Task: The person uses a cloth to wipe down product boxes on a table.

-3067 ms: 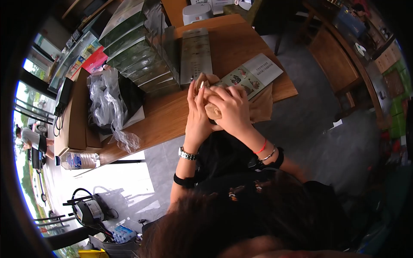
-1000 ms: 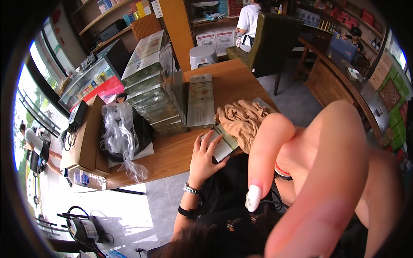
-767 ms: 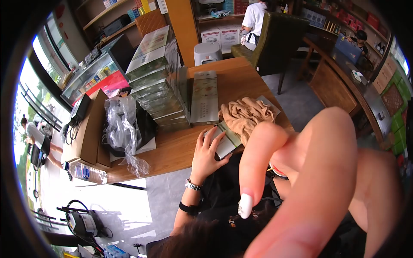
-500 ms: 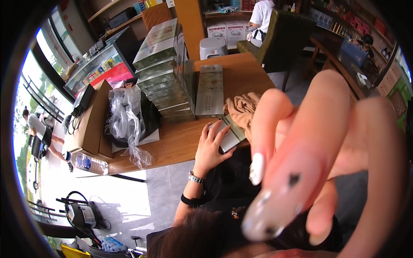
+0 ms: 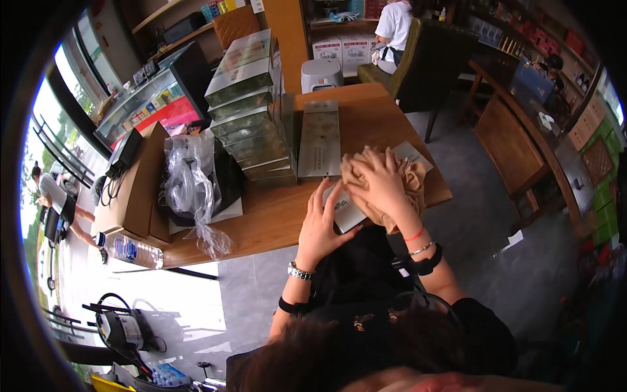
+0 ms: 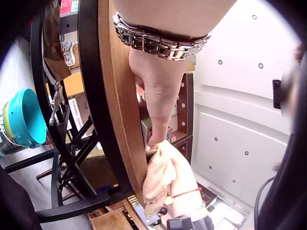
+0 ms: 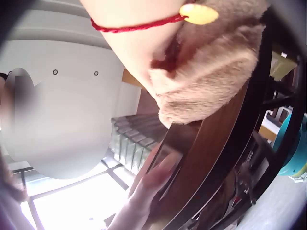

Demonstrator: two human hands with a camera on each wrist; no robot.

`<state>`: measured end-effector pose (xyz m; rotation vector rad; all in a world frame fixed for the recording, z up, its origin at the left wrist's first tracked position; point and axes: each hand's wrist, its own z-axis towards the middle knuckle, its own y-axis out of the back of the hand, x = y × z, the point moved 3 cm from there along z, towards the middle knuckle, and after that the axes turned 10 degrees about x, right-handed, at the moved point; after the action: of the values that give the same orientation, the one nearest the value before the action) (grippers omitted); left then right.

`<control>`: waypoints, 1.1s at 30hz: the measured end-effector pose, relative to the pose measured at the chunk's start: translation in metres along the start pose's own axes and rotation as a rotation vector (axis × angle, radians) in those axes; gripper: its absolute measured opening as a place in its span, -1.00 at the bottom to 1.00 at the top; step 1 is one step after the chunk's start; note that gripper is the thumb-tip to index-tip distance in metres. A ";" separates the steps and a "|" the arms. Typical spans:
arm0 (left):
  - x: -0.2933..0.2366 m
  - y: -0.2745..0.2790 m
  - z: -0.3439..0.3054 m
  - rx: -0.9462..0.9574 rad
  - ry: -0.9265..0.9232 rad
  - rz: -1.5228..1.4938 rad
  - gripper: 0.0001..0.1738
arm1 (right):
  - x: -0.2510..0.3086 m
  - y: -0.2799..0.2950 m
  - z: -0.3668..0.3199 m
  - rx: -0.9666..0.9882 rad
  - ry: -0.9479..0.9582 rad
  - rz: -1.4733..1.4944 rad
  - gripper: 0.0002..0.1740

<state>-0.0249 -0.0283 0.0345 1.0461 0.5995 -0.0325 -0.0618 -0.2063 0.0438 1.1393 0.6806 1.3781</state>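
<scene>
A flat pale printed box (image 5: 348,215) lies at the table's near edge, partly covered by a bunched tan cloth (image 5: 413,181). My left hand (image 5: 322,225) brackets the box's left end, thumb at the near side and fingertips at the far side. My right hand (image 5: 380,188) grips the cloth from above, fingers spread and bent into its folds. In the right wrist view the fluffy cloth (image 7: 206,81) bulges beneath that palm, while the left thumb (image 7: 160,172) lies along the box edge. The left wrist view shows the cloth (image 6: 157,179) hanging past the table edge (image 6: 122,110).
A tall stack of wrapped boxes (image 5: 251,124) stands left of a long flat box (image 5: 320,140). Clear plastic wrap (image 5: 189,176), an open carton (image 5: 134,189) and a water bottle (image 5: 134,251) line the left end. A chair (image 5: 434,62) and a seated person (image 5: 395,29) are behind.
Both hands held the bunched cloth first. The right hand then rose close to the head camera and came back down onto the cloth. The left hand has stayed at the box lately.
</scene>
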 end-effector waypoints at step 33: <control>-0.003 -0.004 0.005 -0.053 -0.003 -0.072 0.16 | -0.092 0.008 0.013 -0.237 -0.306 -0.198 -0.67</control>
<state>-0.0264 -0.0349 0.0341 0.9729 0.6321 -0.0810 -0.0654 -0.2989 0.0336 1.0344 0.3863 1.0568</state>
